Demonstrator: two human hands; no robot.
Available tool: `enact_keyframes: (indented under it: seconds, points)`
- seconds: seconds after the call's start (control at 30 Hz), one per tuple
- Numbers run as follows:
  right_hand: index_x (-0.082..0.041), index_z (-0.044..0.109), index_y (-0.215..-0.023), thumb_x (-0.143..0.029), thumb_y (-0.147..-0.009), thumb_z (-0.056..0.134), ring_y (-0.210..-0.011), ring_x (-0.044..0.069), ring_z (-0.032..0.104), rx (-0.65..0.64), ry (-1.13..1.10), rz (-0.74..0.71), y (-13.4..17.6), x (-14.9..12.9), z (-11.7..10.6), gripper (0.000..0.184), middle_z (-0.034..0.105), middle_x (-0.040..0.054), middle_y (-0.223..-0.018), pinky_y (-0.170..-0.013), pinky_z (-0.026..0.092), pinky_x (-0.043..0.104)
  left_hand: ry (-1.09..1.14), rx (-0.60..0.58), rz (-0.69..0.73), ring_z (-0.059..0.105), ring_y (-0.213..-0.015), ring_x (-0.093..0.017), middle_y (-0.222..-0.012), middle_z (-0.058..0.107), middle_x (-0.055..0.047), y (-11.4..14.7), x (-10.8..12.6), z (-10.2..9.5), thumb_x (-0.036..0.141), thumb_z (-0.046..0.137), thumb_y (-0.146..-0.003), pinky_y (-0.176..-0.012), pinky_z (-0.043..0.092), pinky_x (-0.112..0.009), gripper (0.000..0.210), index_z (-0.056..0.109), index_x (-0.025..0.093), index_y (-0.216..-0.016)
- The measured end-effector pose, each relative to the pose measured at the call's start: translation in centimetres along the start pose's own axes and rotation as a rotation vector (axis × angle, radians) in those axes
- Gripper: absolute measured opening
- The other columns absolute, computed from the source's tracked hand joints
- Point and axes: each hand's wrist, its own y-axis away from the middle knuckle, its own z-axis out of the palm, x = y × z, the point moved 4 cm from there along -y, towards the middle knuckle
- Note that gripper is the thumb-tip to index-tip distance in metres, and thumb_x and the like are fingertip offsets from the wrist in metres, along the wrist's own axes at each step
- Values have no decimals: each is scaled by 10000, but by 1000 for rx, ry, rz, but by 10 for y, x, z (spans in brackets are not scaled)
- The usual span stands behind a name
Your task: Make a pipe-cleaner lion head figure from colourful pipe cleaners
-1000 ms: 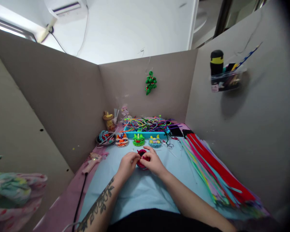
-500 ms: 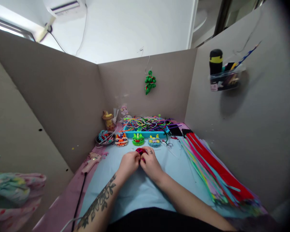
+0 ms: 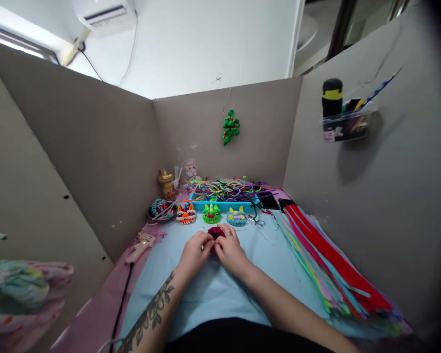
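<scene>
A small, rounded, dark red fuzzy piece (image 3: 215, 232) was gripped between the fingers of both the left hand (image 3: 195, 250) and the right hand (image 3: 232, 250), over a pale blue cloth (image 3: 272, 274); whether the cloth was touched by it could not be told. To the left of the left hand, the cloth's edge was bordered by a pink table covering (image 3: 95, 309), and beyond it the space was closed off by a tall grey left panel (image 3: 106, 157). Ahead of the hands, reach was limited by a grey back panel (image 3: 191, 127). Sideways room was left over the cloth on both sides, bounded on the right by one long bundle of multicoloured fuzzy stems (image 3: 327, 255). Just ahead of the hands, three animal-head pieces were lined up: one orange and white (image 3: 186, 214), one green (image 3: 211, 214), one pale blue and yellow (image 3: 236, 216). Behind these, one shallow bright blue tray (image 3: 224, 207) was heaped with loose coloured stems (image 3: 224, 190). One pair of scissors (image 3: 257, 223) was laid ahead and to the right, and one dark round bowl (image 3: 158, 218) was placed ahead and to the left.
</scene>
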Motion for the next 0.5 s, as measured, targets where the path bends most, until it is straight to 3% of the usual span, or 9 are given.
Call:
enact_keyframes:
  seconds: [0.17, 0.5]
  points:
    - [-169, 661, -810, -130, -816, 485, -1300, 299, 291, -11, -30, -28, 2, -1, 0, 180, 437, 117, -1317, -1066, 312, 508, 19, 81, -55, 549, -763, -154, -826, 553, -40, 1, -3, -4, 238, 493, -834, -702, 444, -269, 152, 627, 191, -780]
    - [-190, 657, -792, -123, -797, 515, -1327, 296, 240, -34, 3, -181, 6, -12, -8, 156, 393, 86, -1376, -1068, 291, 517, 72, 7, -254, 510, -620, -121, -639, 529, 14, 3, -21, 7, 186, 487, -743, -608, 393, -245, 183, 593, 164, -596]
